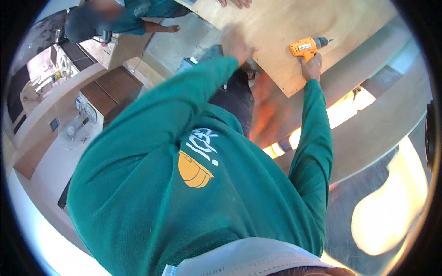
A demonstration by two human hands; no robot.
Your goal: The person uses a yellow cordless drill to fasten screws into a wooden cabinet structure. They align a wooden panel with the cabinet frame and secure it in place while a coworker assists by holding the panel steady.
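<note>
My right hand (pixel 311 68) is wrapped round the grip of an orange cordless drill (pixel 306 47). The drill lies over a pale plywood panel (pixel 271 32), its black chuck and thin bit pointing right. At the panel's left edge is my left hand (pixel 235 42), smeared by motion, so its fingers cannot be made out clearly. Whether it touches the wood I cannot tell. Small dark screw holes or screw heads show near the panel's near corner.
Another person's hand (pixel 235 2) rests on the panel's far edge. A person in green (pixel 133 20) is at the upper left. Brown cabinets (pixel 110 92) stand to the left, beside a curved pale counter (pixel 60 156). Curved boards (pixel 377 133) and bright light patches lie at right.
</note>
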